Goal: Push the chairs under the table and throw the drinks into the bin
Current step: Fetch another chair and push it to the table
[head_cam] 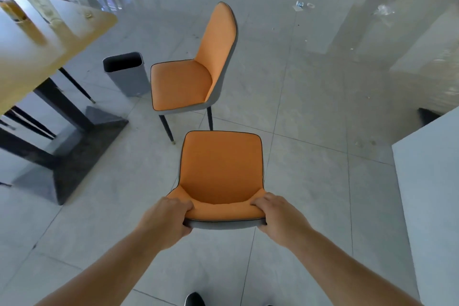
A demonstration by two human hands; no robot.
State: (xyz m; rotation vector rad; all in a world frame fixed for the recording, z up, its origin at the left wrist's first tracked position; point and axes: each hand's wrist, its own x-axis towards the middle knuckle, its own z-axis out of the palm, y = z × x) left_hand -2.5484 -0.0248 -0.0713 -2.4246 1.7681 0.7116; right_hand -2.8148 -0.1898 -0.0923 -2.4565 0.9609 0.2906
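Now the left hand (166,218) and right hand (277,215) both hold the top of the near orange chair (221,169), and next it must turn left toward the table (32,52).

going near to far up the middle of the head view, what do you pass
shoe → left hand and right hand gripping the near chair by its backrest → far chair with the bin just left of it → litter on the floor beyond
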